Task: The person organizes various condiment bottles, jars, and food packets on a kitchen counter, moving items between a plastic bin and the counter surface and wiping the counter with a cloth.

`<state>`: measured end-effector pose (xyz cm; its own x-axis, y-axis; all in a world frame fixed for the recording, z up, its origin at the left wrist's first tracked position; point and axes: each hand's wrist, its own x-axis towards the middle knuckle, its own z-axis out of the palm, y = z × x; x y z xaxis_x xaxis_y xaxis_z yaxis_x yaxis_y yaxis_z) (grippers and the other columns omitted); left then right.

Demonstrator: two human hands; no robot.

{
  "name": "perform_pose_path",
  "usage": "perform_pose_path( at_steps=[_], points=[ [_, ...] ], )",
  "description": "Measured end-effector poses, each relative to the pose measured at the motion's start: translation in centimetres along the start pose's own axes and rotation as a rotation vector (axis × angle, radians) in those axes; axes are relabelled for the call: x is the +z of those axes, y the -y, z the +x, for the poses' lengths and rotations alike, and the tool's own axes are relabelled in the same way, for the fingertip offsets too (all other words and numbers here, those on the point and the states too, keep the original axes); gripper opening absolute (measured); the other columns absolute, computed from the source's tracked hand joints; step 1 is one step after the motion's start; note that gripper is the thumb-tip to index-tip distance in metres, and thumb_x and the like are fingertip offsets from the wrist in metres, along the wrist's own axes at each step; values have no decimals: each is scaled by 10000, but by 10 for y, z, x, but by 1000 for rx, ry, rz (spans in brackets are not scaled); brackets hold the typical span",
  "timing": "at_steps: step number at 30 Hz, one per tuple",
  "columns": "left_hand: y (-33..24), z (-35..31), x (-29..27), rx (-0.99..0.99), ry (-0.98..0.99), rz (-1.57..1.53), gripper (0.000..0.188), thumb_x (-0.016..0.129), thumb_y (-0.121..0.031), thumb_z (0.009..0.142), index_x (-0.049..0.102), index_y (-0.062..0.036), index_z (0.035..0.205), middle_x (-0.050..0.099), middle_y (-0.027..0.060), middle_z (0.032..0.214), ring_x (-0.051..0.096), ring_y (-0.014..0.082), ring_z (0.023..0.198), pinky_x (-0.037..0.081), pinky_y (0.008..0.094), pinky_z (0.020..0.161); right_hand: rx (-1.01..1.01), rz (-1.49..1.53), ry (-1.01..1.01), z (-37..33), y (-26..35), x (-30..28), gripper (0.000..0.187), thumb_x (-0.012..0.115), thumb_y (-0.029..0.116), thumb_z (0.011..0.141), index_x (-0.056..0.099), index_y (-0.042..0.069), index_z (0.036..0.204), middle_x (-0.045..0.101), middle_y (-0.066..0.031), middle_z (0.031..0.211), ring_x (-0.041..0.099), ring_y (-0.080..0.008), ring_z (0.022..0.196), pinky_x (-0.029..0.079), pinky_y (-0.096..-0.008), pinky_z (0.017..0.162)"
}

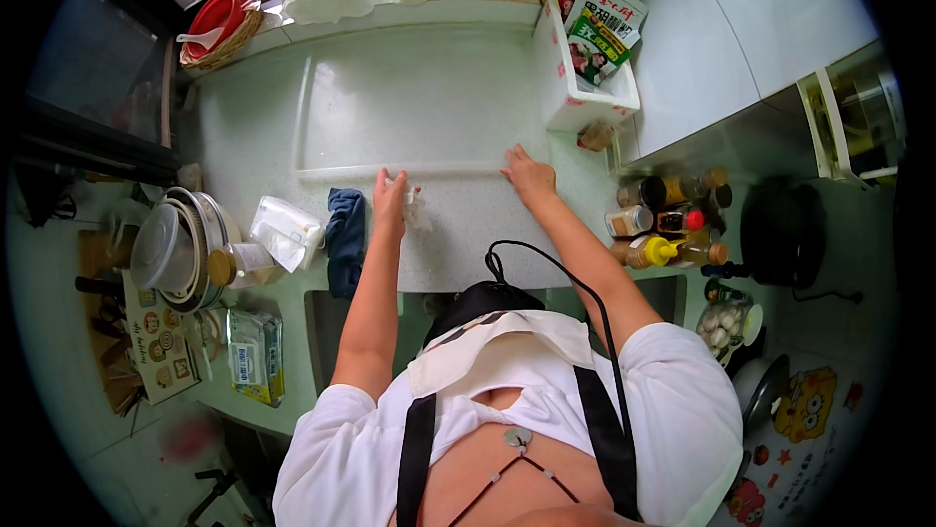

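A large whitish translucent board (419, 108) with a raised rim lies flat on the pale speckled counter in front of me. My left hand (389, 203) is at its near edge, fingertips against the rim, and a crumpled whitish tissue (416, 209) pokes out on the palm side. How the fingers close round the tissue is partly hidden. Toward the near right corner of the board, my right hand (529, 179) rests with fingers stretched out and holds nothing. A folded dark blue cloth (346, 239) lies just left of my left forearm.
Left of the cloth are a white tissue pack (286, 233), a jar (239, 264) and stacked bowls (180, 244). Seasoning bottles (668, 220) crowd the right side. Behind them a white box (575, 103) holds packets. A red basket (216, 20) sits far left by the window.
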<state>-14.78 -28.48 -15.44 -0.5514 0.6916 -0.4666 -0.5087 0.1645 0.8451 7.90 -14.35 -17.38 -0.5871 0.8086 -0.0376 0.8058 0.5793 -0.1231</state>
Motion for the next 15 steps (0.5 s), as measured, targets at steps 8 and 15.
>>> perform_pose_path(
  at_steps=[8, 15],
  points=[
    [-12, -3, -2, -73, 2, 42, 615, 593, -197, 806, 281, 13, 1293, 472, 142, 1114, 596, 213, 742, 482, 317, 596, 74, 17, 60, -1, 7, -5, 382, 542, 318, 802, 489, 148, 1140, 432, -44, 1281, 603, -266, 830, 498, -385, 624],
    [-18, -54, -24, 101, -27, 6, 327, 574, -168, 815, 512, -6, 1092, 537, 73, 1014, 553, 139, 730, 481, 260, 645, -88, 491, -117, -23, 35, -23, 295, 577, 191, 776, 573, 122, 1062, 575, -93, 1079, 579, -243, 909, 478, -351, 724]
  ],
)
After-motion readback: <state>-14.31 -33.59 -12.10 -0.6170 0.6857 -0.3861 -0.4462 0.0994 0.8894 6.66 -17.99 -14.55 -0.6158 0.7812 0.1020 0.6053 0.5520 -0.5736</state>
